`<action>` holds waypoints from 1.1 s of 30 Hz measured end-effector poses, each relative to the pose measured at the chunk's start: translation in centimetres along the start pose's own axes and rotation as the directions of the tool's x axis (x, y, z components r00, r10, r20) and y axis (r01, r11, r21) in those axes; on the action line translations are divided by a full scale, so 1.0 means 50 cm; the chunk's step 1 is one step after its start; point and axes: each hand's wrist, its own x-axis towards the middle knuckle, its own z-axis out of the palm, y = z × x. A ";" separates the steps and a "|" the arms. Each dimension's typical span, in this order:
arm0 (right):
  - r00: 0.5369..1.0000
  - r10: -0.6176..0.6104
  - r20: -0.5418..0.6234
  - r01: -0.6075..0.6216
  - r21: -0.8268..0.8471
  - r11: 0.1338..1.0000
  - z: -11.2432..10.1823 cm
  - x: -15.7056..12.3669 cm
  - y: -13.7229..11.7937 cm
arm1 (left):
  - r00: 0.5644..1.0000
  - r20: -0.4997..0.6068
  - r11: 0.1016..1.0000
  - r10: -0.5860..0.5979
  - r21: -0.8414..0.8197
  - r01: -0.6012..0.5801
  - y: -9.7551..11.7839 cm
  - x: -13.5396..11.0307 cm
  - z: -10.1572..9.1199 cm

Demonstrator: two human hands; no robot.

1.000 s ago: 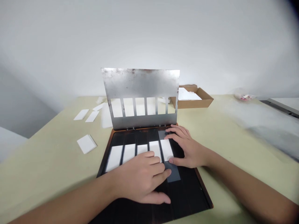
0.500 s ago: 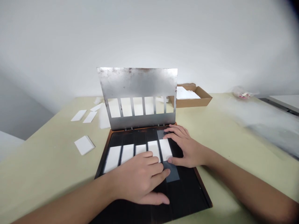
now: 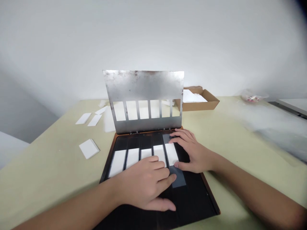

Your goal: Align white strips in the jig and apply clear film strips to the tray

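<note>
A black board with a brown wooden edge lies flat, and a scuffed steel stencil plate stands hinged up at its far side. Several white strips lie side by side on the board, including a leftmost strip and a rightmost strip. My left hand rests flat, its fingers over the middle strips. My right hand spans the rightmost strip, its thumb at the near end. That strip lies on a grey translucent strip.
The board sits on a pale yellow table. Loose white strips and a white tile lie to the left. A cardboard box of white pieces stands at the back right, with a plastic bag beyond.
Both hands stay in place on the strips. Only the view shifts slightly, with small head movement.
</note>
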 end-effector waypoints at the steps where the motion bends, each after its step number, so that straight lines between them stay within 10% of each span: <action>1: 1.000 0.000 0.000 0.000 0.000 1.000 0.000 0.000 0.000 | 1.000 -0.001 1.000 -0.001 -0.001 0.001 0.000 0.000 0.000; 33: 0.984 -0.058 -0.166 0.082 0.137 0.987 -0.007 0.004 -0.013 | 1.000 0.002 1.000 0.005 -0.001 -0.005 0.000 0.001 -0.001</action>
